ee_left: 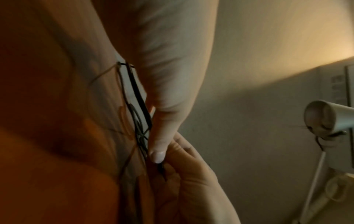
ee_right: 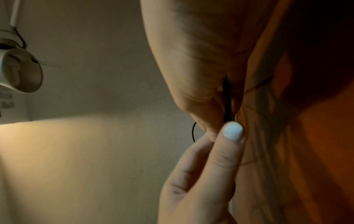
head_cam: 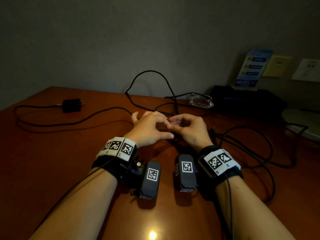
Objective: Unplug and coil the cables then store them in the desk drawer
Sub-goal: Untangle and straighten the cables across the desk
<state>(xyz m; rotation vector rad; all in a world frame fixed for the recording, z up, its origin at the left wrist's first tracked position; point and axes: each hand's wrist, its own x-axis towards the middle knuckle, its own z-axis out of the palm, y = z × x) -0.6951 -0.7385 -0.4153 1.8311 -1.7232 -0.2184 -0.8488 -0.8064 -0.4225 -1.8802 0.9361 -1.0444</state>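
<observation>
Several black cables lie loose on the wooden desk. One runs from a black charger plug in long loops; another lies coiled on the right. My two hands meet over the desk's middle. The right hand is curled, and the cable end sits pinched in its fold. The left hand reaches across with fairly straight fingers, its thumb tip touching that cable end. A cable arch rises against the wall behind.
A glass ashtray sits behind the hands, with a black box and a blue sign card further right. Wall sockets are at far right. A white lamp stands on its base at the right.
</observation>
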